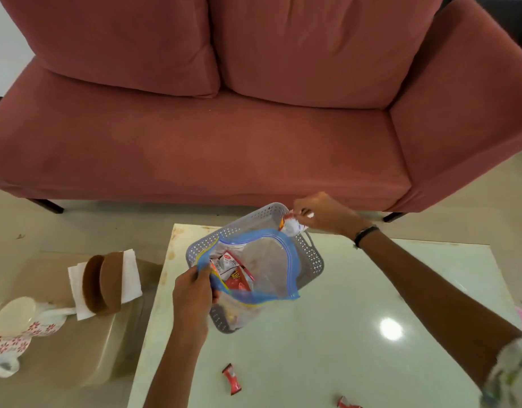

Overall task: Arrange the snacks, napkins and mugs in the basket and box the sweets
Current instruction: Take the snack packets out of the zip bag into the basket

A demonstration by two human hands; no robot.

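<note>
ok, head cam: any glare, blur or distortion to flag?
Head view: a round glare spot on the glossy table; wide-angle bowing curves the sofa; the mugs and right sleeve at the edges look soft; both hands are fairly sharp.

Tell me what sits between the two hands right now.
In the head view, the open zip bag with snack packets inside spans the gap, over the grey basket. The left hand grips its near rim; the right hand pinches a white packet.

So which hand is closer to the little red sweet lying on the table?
Left. The left hand grips the zip bag's near edge, just up from the red sweet. The right hand pinches a wrapper at the basket's far corner.
</note>
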